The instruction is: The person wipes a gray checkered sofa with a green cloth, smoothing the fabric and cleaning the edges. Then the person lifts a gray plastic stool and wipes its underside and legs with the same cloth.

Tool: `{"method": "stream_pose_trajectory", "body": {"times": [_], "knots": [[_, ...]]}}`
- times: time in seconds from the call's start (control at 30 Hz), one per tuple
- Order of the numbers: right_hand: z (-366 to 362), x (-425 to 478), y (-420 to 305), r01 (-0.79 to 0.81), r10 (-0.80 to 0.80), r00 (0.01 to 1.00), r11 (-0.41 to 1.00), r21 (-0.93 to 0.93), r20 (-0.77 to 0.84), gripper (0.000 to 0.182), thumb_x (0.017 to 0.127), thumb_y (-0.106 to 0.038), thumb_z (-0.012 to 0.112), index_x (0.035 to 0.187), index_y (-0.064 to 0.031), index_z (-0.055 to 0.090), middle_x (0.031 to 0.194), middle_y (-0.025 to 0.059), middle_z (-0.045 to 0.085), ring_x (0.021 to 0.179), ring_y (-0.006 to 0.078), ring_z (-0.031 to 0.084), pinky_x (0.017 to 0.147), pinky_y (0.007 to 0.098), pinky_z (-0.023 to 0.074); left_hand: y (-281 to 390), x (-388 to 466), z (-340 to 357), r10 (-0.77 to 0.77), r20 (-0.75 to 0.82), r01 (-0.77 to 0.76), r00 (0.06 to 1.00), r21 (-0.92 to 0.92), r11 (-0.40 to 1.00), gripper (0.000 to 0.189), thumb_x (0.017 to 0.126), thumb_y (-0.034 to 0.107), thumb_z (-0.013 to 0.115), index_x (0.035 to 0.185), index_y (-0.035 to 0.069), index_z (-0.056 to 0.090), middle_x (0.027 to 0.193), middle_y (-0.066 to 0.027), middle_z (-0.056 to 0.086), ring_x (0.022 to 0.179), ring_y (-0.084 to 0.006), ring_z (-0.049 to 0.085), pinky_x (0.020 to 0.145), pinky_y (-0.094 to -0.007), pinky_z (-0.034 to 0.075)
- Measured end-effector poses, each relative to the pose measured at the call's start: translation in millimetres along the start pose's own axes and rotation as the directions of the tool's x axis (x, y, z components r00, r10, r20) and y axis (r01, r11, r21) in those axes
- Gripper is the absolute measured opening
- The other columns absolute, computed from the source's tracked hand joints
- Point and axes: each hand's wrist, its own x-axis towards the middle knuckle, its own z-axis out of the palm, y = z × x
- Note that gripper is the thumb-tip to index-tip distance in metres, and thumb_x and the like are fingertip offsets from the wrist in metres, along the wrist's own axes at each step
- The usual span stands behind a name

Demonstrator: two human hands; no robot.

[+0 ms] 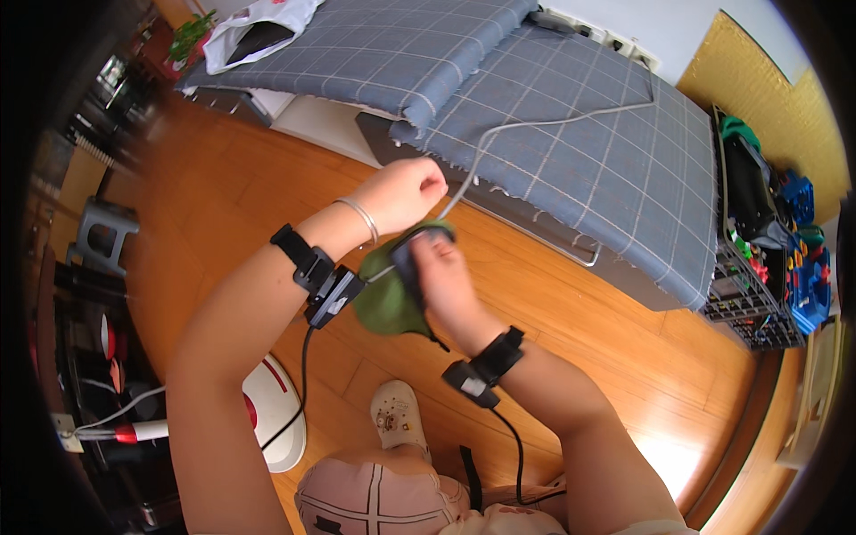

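Note:
My right hand (445, 271) grips a dark, flat object (406, 264), with green fabric (388, 301) hanging beside and below it; blur hides what exactly the object is. Up and to the left, my left hand (408, 190) is curled with its fingers bent, just above the green fabric; whether it pinches anything cannot be told. A pale grey cable (495, 130) runs from a wall socket strip (618, 45) over the grey checked cloth (582, 147) and down behind the green fabric. Each wrist wears a black strap with a small wired box.
The checked cloth covers low drawer cabinets, with a metal handle (568, 254) at the front. A white plastic bag (257, 33) lies at the upper left. A black crate (752, 294) stands right, a grey stool (103, 234) left. A white and red appliance base (281, 414) rests on the wooden floor.

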Motion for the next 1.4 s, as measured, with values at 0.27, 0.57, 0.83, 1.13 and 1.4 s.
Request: {"method": "stream_pose_trajectory", "body": {"times": [0.27,0.57,0.83,1.13,1.4], "knots": [[-33,31,-63,0.160,-0.162,0.977,0.987,-0.028,-0.136,0.026,0.106,-0.026,0.053,0.099,-0.0058,0.067,0.092,0.0014,0.070,0.078,0.0096,0.063,0.069,0.0256,0.0505,15,-67,-37,-0.250,0.397,0.203,0.883,0.157,0.967,0.032,0.102,0.029,0.055,0.095,-0.001,0.066,0.079,-0.0101,0.067,0.070,-0.0174,0.062,0.066,-0.0339,0.051],[-53,53,-70,0.184,-0.149,0.907,0.981,0.053,-0.395,0.032,0.107,-0.032,0.048,0.113,-0.0037,0.062,0.104,0.0097,0.070,0.092,0.0238,0.068,0.082,0.0397,0.0550,46,-58,-32,-0.146,0.376,0.056,0.915,0.240,0.969,0.036,0.099,0.034,0.057,0.086,0.001,0.066,0.075,-0.0144,0.066,0.070,-0.0280,0.063,0.066,-0.0387,0.050],[-85,23,-73,0.579,-0.794,0.605,0.388,-0.717,0.059,0.017,0.095,-0.001,0.051,0.106,0.0026,0.064,0.103,0.0180,0.068,0.097,0.0324,0.065,0.087,0.0402,0.0505,32,-30,21,0.170,0.001,-0.139,0.986,0.578,0.804,0.020,0.090,0.018,0.067,0.098,0.003,0.056,0.089,-0.0152,0.062,0.079,-0.0354,0.064,0.072,-0.0467,0.051],[-125,55,-38,0.236,-0.322,0.856,-0.453,-0.860,0.405,0.018,0.086,-0.017,0.059,0.097,-0.0101,0.070,0.094,0.0095,0.072,0.095,0.0298,0.067,0.094,0.0413,0.0464,30,-6,71,0.375,0.024,-0.331,0.927,0.524,0.785,0.015,0.089,0.018,0.066,0.092,0.005,0.059,0.091,-0.0122,0.059,0.087,-0.0323,0.061,0.077,-0.0432,0.050],[-167,28,-66,0.160,-0.226,0.896,-0.641,-0.751,0.383,0.007,0.080,-0.012,0.061,0.079,-0.0098,0.067,0.079,0.0070,0.070,0.081,0.0268,0.067,0.083,0.0382,0.0485,25,20,120,0.450,0.169,-0.476,0.877,0.433,0.766,0.018,0.089,0.004,0.055,0.105,0.002,0.060,0.100,-0.0135,0.059,0.094,-0.0325,0.059,0.082,-0.0420,0.049]]}}
